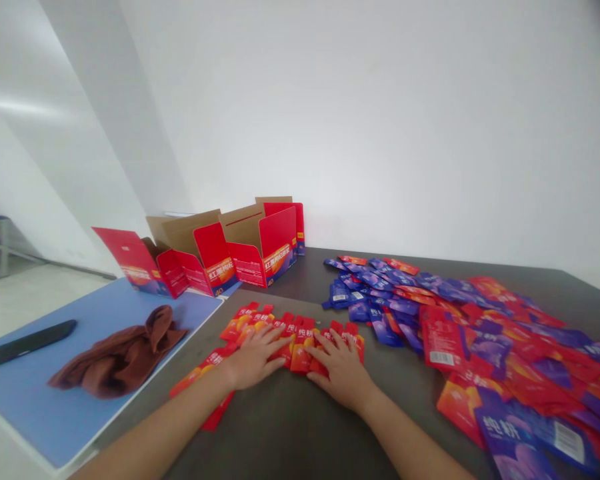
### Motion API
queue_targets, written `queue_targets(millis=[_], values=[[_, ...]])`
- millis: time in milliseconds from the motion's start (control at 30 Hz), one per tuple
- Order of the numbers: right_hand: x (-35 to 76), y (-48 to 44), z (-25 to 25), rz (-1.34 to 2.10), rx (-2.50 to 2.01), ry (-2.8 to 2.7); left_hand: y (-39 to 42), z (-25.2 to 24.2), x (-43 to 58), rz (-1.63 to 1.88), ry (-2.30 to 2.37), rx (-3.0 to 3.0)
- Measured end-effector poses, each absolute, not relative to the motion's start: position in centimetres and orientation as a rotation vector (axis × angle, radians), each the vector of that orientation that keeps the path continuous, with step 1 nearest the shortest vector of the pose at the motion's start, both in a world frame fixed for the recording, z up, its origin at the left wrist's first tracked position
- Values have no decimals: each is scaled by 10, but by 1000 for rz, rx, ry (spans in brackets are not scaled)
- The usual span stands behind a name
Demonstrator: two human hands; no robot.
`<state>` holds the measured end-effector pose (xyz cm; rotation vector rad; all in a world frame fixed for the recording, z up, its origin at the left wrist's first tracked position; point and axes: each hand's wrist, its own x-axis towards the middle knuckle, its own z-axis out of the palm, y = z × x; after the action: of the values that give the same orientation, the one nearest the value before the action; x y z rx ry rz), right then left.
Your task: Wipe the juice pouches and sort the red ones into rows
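A row of red and orange sachets point(300, 331) lies fanned out on the dark table point(290, 427) in front of me. My left hand point(253, 357) rests flat on the left part of the row, fingers spread. My right hand point(341, 370) lies flat on the right part, fingers stretched over the packets. Both hands touch the sachets and neither grips one. A few more red sachets point(205, 367) lie under and beside my left forearm.
A large loose heap of red and purple sachets point(480, 340) covers the table's right side. Open red cardboard boxes point(220, 253) stand at the back left. On a blue mat point(40, 407) lie a brown cloth point(125, 353) and a black flat tool point(25, 343).
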<state>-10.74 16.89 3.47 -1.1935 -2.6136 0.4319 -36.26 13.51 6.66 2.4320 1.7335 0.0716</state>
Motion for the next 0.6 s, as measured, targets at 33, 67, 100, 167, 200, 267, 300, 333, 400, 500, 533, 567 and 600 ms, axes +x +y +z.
queue_targets(millis=[33, 67, 100, 167, 200, 267, 300, 333, 400, 500, 533, 567, 600], values=[[-108, 169, 35, 431, -1195, -2613, 135, 63, -361, 65, 1720, 2424], [-108, 169, 35, 429, -1197, -2611, 135, 61, -360, 64, 1715, 2418], [-108, 168, 35, 425, -1201, -2607, 135, 59, -361, 70, 1715, 2414], [-108, 167, 35, 415, -1216, -2594, 136, 57, -362, 87, 1716, 2414], [-109, 166, 35, 410, -1226, -2586, 137, 57, -363, 97, 1715, 2416], [-109, 165, 34, 402, -1250, -2567, 137, 58, -363, 111, 1713, 2420], [-109, 164, 34, 402, -1259, -2559, 137, 59, -362, 116, 1710, 2420], [-109, 163, 33, 403, -1267, -2553, 137, 60, -362, 119, 1708, 2420], [-108, 163, 33, 410, -1279, -2545, 136, 60, -361, 127, 1705, 2416], [-106, 163, 33, 424, -1289, -2538, 136, 60, -362, 142, 1701, 2414], [-105, 163, 33, 427, -1291, -2536, 137, 61, -362, 145, 1700, 2414], [-104, 163, 33, 431, -1291, -2534, 137, 61, -362, 145, 1699, 2412], [-104, 163, 33, 434, -1292, -2532, 136, 63, -362, 146, 1702, 2411]])
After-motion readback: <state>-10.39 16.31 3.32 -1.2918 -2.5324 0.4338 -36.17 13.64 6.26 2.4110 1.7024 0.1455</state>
